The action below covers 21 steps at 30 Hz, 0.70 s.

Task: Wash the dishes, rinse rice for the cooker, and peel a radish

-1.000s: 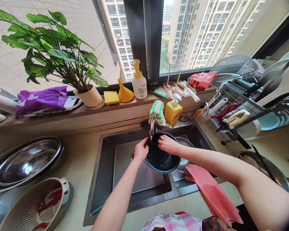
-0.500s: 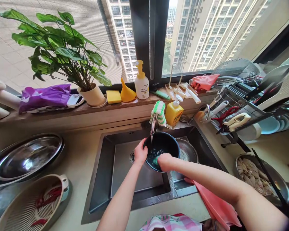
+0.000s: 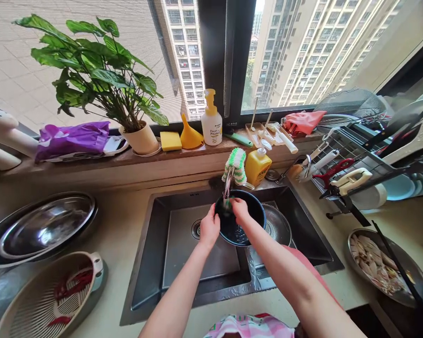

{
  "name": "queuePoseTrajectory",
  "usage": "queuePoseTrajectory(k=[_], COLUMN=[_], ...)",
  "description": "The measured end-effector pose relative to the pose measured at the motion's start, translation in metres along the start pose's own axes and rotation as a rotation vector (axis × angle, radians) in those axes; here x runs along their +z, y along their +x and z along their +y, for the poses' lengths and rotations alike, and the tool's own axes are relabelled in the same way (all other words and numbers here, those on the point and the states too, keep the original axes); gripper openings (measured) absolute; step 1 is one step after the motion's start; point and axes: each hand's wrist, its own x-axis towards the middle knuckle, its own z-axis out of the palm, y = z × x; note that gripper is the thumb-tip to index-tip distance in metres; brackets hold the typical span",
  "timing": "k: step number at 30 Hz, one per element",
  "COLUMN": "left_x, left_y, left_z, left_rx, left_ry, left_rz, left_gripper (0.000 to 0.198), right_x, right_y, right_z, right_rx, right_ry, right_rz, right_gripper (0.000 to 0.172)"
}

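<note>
Sink (image 3: pixel 200 263), lower centre: left hand (image 3: pixel 210 230) pinches the pot (image 3: pixel 233 233) at left; right hand (image 3: pixel 240 211), inside, higher than before, clutches a blurred green thing (image 3: pixel 227 203).

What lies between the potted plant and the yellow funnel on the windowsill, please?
In the head view, a yellow sponge lies between the potted plant and yellow funnel.

The bowl (image 3: pixel 234 229) is coloured near-black and edged in blue. Green and white stripes are shown on the cloth (image 3: pixel 237 161) over the tap (image 3: pixel 228 183). Yellow is shared by the sponge (image 3: pixel 170 141), funnel (image 3: pixel 191 136) and squat bottle (image 3: pixel 257 169). The apron (image 3: pixel 250 327) is checked in pink and white.
</note>
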Motion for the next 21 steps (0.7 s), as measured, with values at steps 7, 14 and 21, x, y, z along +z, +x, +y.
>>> queuePoseTrajectory(k=[7, 14, 21], left_x=[-0.013, -0.025, -0.024], left_y=[0.015, 0.022, 0.023], left_z=[0.005, 0.005, 0.006], left_rx=[0.018, 0.063, 0.070], left_ry=[0.124, 0.204, 0.251], left_rz=[0.035, -0.131, -0.155], left_gripper=[0.044, 0.053, 0.056], right_x=[-0.008, -0.080, -0.087], right_y=[-0.056, -0.050, -0.019], right_z=[0.013, 0.018, 0.013], right_rx=[-0.187, -0.506, -0.871], right_ry=[-0.361, -1.223, -1.311], right_rz=[-0.379, -0.501, -0.186], right_gripper=[0.019, 0.017, 0.027])
